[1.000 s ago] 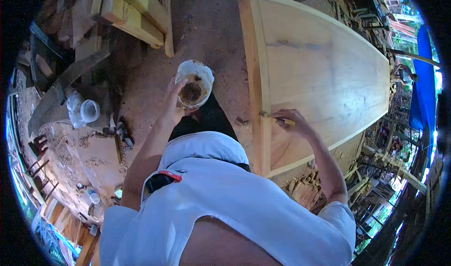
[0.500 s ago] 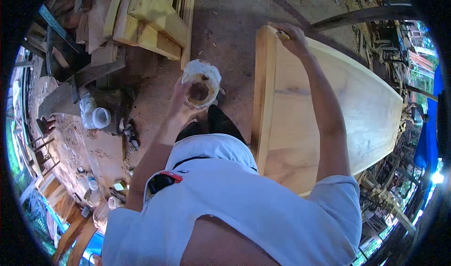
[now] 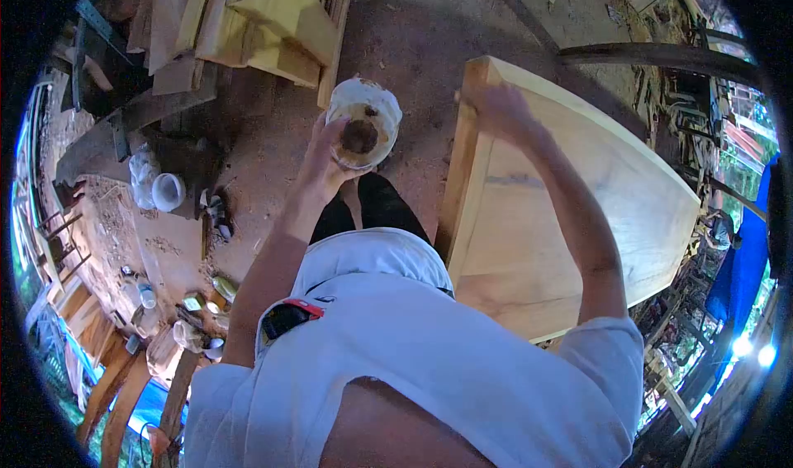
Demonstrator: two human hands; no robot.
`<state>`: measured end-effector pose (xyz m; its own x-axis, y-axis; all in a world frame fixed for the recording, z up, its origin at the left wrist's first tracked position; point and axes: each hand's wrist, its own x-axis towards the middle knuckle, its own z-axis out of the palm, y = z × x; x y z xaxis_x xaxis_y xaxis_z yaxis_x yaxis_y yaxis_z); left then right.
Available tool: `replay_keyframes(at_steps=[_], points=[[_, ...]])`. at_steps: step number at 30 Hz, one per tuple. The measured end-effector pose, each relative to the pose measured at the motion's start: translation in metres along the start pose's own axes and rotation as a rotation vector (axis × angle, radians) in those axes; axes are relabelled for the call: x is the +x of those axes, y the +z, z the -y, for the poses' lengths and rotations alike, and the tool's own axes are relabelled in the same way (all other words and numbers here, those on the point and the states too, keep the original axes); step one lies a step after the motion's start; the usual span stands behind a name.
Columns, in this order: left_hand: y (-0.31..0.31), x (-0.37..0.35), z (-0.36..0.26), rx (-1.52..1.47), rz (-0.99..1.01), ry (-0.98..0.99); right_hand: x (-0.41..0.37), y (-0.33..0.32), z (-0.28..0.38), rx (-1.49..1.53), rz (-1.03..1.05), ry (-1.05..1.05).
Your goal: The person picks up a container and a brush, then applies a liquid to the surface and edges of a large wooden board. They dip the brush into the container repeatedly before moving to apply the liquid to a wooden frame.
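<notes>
A white plastic tub (image 3: 387, 109) with brown stains and a dark brown content at its bottom is in my left hand (image 3: 324, 161). The fingers wrap round its left side and underside, and its mouth faces up toward me. On the right stands a large pale wooden panel (image 3: 570, 228) with a raised edge frame. My right hand (image 3: 500, 113) is at the panel's upper left corner, over the edge. Motion blurs its closed fingers, and what they hold is hard to make out.
Several cut boards (image 3: 285, 26) lean at the upper left. A clear plastic bag and a white cup (image 3: 168, 192) lie on a low plank to the left. Bottles and jars (image 3: 188, 334) stand at the lower left. A dark beam (image 3: 661, 53) sticks out at the upper right.
My right hand has moved from the panel's top edge to its left edge at the corner. The tub has shifted slightly up and right in view, still in my left hand.
</notes>
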<state>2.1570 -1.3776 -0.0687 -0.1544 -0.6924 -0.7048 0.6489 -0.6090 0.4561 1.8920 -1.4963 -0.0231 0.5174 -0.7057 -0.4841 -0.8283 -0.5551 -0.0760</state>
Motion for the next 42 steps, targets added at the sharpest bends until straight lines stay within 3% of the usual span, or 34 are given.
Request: replay_keyframes(at_steps=[3,4,7,9,11,13,15,17,19,22,27,28,31,33,34,36,38,40,42], points=[[-0.018,0.0,-0.003,-0.039,0.032,0.001,0.073,0.005,-0.001,-0.229,0.017,-0.006],[-0.026,-0.003,-0.003,-0.066,0.1,0.015,0.085,0.014,-0.001,-0.223,0.031,-0.004],[-0.04,-0.015,-0.012,-0.064,0.044,0.008,0.101,0.059,0.005,-0.357,0.003,-0.113],[-0.053,-0.025,-0.021,-0.064,0.032,-0.017,0.093,0.102,0.003,-0.399,-0.059,-0.072],[-0.071,-0.032,-0.028,-0.068,0.009,-0.04,0.055,0.085,0.049,-0.41,0.099,0.029],[-0.094,-0.032,-0.037,-0.017,-0.05,-0.06,0.029,0.132,0.069,-0.431,0.171,-0.013],[-0.124,-0.022,-0.042,0.014,0.02,-0.061,-0.022,0.156,0.108,-0.452,0.176,-0.072],[-0.141,-0.02,-0.049,0.047,0.099,-0.065,-0.061,0.2,0.142,-0.108,0.11,0.08],[-0.147,-0.026,-0.058,0.079,0.099,-0.081,-0.09,0.18,0.189,0.338,0.353,0.261],[-0.156,-0.028,-0.061,0.124,0.062,-0.135,-0.111,0.18,0.212,0.152,0.438,0.239],[-0.153,-0.043,-0.062,0.168,0.11,-0.153,-0.062,0.212,0.115,0.07,0.237,0.518],[-0.153,-0.047,-0.06,0.176,0.124,-0.138,-0.048,0.193,0.108,0.106,0.036,0.565],[-0.162,-0.045,-0.049,0.157,0.116,-0.16,-0.02,0.142,0.1,0.079,-0.07,0.52],[-0.17,-0.045,-0.041,0.142,0.126,-0.169,-0.025,0.127,0.104,-0.086,-0.196,0.276],[-0.169,-0.049,-0.038,0.121,0.137,-0.18,-0.034,0.14,0.108,-0.086,-0.198,0.277],[-0.162,-0.066,-0.033,0.156,0.128,-0.164,-0.064,0.177,0.126,-0.416,0.036,0.267],[-0.156,-0.08,-0.025,0.202,0.133,-0.153,-0.12,0.194,0.168,-0.29,0.168,0.101],[-0.155,-0.086,-0.011,0.202,0.123,-0.186,-0.173,0.238,0.214,-0.243,0.191,0.121],[-0.154,-0.091,0.008,0.231,0.129,-0.196,-0.23,0.251,0.261,-0.286,-0.136,0.031]])
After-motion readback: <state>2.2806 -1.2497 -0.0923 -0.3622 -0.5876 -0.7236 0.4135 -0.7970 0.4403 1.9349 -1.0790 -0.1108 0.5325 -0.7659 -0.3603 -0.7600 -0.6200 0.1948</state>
